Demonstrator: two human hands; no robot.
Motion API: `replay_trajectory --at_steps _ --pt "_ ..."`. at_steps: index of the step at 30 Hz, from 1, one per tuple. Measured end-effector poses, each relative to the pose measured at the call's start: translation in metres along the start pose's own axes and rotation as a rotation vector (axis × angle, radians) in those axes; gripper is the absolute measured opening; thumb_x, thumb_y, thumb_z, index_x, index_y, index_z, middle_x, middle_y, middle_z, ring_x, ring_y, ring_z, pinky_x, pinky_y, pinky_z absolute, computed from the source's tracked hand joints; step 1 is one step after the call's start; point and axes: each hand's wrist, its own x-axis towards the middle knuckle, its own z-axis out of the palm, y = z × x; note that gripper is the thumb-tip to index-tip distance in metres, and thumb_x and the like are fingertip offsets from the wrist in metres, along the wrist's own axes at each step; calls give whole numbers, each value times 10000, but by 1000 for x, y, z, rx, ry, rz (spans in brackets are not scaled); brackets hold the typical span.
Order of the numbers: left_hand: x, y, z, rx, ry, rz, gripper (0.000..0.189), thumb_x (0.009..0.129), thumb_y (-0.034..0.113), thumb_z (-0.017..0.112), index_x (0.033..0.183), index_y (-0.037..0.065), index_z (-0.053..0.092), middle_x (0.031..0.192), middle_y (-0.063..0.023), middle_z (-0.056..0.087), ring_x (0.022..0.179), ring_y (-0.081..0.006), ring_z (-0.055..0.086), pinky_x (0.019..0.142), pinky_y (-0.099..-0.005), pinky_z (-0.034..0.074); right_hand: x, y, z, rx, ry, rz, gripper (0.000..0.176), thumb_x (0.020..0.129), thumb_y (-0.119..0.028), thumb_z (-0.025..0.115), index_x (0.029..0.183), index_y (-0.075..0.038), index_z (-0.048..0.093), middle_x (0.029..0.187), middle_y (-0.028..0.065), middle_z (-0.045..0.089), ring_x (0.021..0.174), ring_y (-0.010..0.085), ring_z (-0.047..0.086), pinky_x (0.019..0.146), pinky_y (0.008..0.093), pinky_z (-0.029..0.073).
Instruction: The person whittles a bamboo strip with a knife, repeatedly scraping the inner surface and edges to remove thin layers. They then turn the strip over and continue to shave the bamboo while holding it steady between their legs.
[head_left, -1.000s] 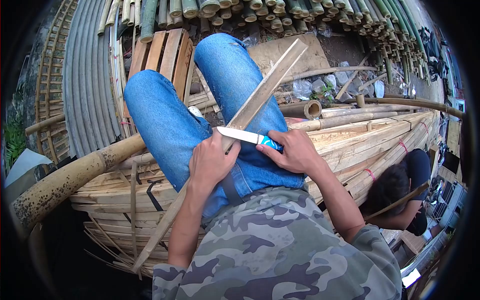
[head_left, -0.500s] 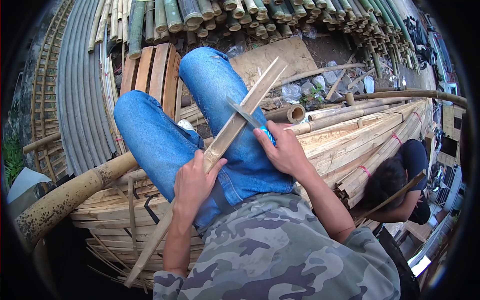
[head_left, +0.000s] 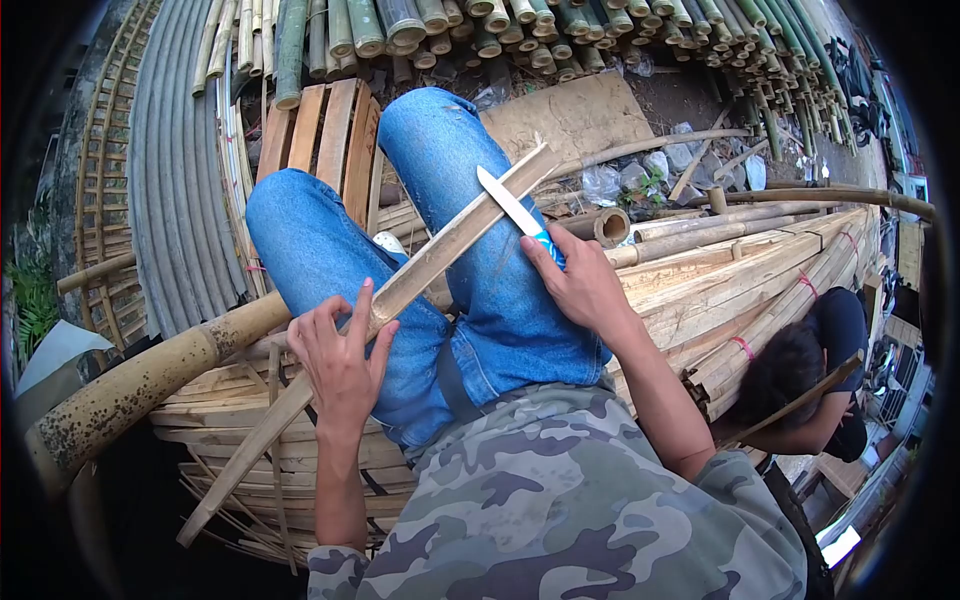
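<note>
A long split bamboo strip (head_left: 440, 255) lies slantwise across my jeans, its far end beyond my knees and its near end down at the left. My left hand (head_left: 340, 365) holds it loosely around the middle, index finger raised and thumb along its side; the fingertips underneath are hidden. In my right hand (head_left: 583, 278) is a knife (head_left: 512, 208) with a blue and white patterned handle. Its bright blade points up and left, flat against or just over the strip near the far end; contact is hard to tell.
Bundled bamboo slats (head_left: 720, 285) lie at the right, beside a crouching person (head_left: 790, 375). A thick bamboo pole (head_left: 150, 385) juts in from the left. Wooden crate (head_left: 325, 130), corrugated sheet (head_left: 180, 190) and stacked bamboo poles (head_left: 560, 30) stand ahead.
The strip has shifted down and left and tilted flatter. My left hand has moved left with its fingers looser. The knife blade has turned its broad face up.
</note>
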Motion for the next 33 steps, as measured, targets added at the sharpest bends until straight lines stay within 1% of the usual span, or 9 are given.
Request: replay_trajectory --at_steps 3,7,10,15,18,20,25,29,33 --pt "13 4 10 -83 78 77 484 867 281 731 1319 140 634 1139 -38 569 1068 -222 509 1008 -458 321 0 0 0 6 -22 6 419 987 -401 552 902 8 583 730 291 627 762 504 616 685 555 453" --pt "27 7 31 -224 97 103 408 853 283 748 1229 133 692 999 3 640 939 -162 595 986 -448 356 0 -7 -12 45 -88 19 421 987 -400 554 900 11 578 741 292 629 770 500 617 680 545 452" --pt "30 10 30 -242 124 112 398 848 268 755 1207 106 698 922 5 661 869 -150 617 973 -423 369 2 -4 -11 66 18 0 424 991 -392 555 892 20 567 730 277 625 756 475 624 661 515 452" --pt "39 15 33 -286 130 128 381 850 271 752 1184 93 708 931 -11 677 870 -163 621 953 -411 381 8 -8 -21 61 66 -5 437 1002 -387 552 855 24 528 686 245 588 704 450 614 628 469 442" --pt "58 29 41 -338 136 149 376 870 281 730 1180 70 702 955 -42 681 896 -204 631 880 -382 431 9 -3 -7 87 55 -54 431 1027 -367 500 845 23 523 722 283 594 748 494 601 656 513 434" --pt "71 38 48 -398 119 123 385 863 266 737 1194 72 698 973 -51 678 903 -223 630 882 -386 434 13 -7 2 -3 65 -50 409 1047 -337 449 869 21 533 782 314 613 797 527 587 697 570 428" --pt "63 38 22 -347 126 69 404 875 267 727 1222 65 680 1025 -91 665 919 -252 629 922 -425 418 21 0 6 -77 136 -76 403 1050 -335 436 881 18 536 763 318 611 779 538 582 693 591 432" --pt "38 13 28 -317 35 -2 385 857 329 741 1151 81 715 899 -42 660 867 -193 618 882 -405 401 21 1 6 -25 130 -66 425 1048 -351 438 880 27 537 743 319 605 777 537 580 683 588 431" --pt "42 20 38 -270 109 18 369 865 339 731 1130 82 728 788 -17 650 754 -169 606 817 -365 397 21 -11 0 -10 72 -4 447 1044 -369 442 881 35 539 740 321 603 770 536 579 677 581 433"
